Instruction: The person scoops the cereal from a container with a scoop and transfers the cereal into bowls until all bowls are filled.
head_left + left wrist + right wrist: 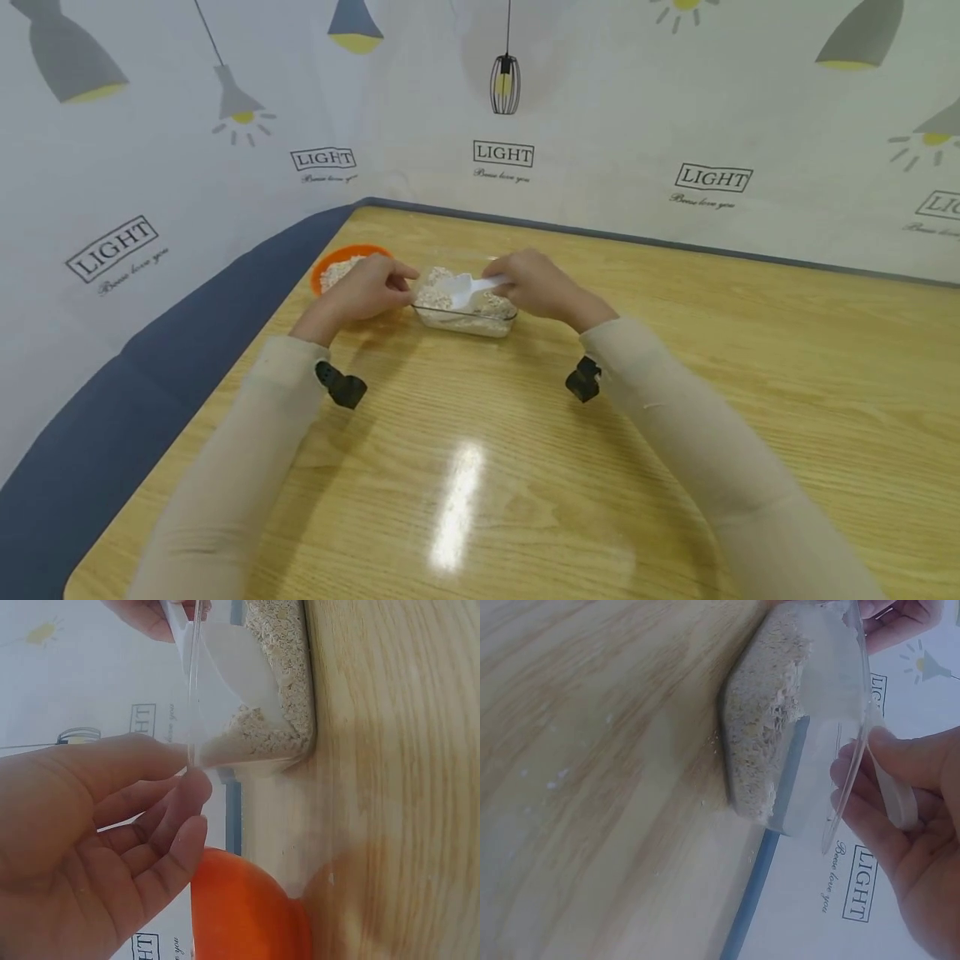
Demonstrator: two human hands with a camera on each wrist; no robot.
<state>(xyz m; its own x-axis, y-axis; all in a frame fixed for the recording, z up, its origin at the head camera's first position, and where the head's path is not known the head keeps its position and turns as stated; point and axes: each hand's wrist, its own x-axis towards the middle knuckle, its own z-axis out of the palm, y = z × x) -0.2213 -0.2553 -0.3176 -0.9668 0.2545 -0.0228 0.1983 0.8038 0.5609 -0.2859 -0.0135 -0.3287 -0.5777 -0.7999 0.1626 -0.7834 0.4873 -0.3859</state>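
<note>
A clear glass container [467,326] holding flaky oats [431,297] stands on the table. At its left end, my left hand [369,287] pinches the rim between thumb and fingertips, as the left wrist view shows. My right hand [536,285] grips the handle of a white scoop [459,289] at the container's right side. In the left wrist view the blade of the scoop [229,667] dips into the container, its edge among the oats. From the right wrist, the handle end [900,802] shows against the palm, and the oats [761,712] slope behind the glass.
An orange bowl [317,275] with more oats stands left of the container, partly behind my left hand. A few white crumbs [555,780] lie on the wooden table [525,467]. Behind the table hangs a printed cloth [615,125] with lamp pictures.
</note>
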